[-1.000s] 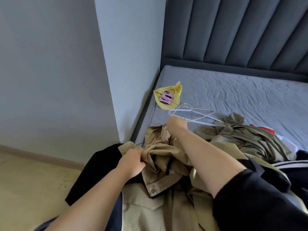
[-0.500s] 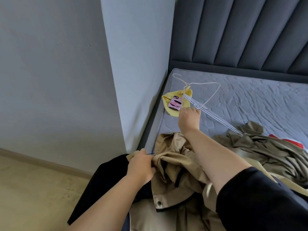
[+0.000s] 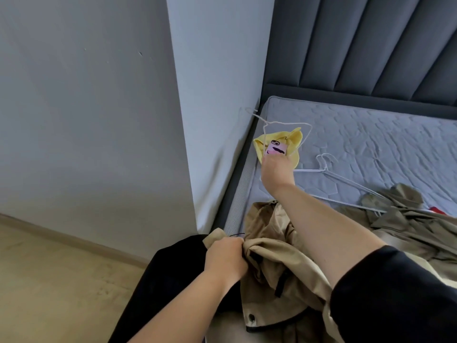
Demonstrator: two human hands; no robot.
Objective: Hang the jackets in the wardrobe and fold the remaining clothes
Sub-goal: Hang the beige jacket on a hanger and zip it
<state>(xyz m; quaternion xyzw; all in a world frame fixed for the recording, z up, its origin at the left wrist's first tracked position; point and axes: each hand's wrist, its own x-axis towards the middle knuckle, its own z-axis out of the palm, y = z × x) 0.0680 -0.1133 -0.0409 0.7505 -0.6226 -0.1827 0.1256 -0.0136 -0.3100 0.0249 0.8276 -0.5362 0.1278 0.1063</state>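
In front of you the grey quilted mattress (image 3: 371, 144) of the bed fills the right half of the view, with a dark padded headboard (image 3: 358, 45) at its far end and a pale wall (image 3: 217, 95) close along its left edge; light flooring (image 3: 49, 280) shows at the near left. A beige jacket (image 3: 279, 263) lies bunched on the near left corner of the mattress, and a black garment (image 3: 168, 280) lies just left of it, draping over the bed's edge toward the floor. To the right, an olive garment (image 3: 408, 219) is heaped on the mattress, with a scrap of red fabric (image 3: 437, 210) showing at its far side. Your left hand (image 3: 226, 258) grips a fold of the beige jacket at its left edge, fingers curled tight into the cloth. Your right hand (image 3: 277, 172) reaches farther out, its fingers closed on a white wire hanger (image 3: 289, 123) held up above the mattress, hook pointing left toward the wall. More wire hangers (image 3: 351, 183) lie flat on the mattress to the right, their near ends touching the olive garment. Just beyond your right hand a yellow cloth (image 3: 294, 142) sits near the mattress's left edge, with a pink phone (image 3: 275, 149) resting on it.
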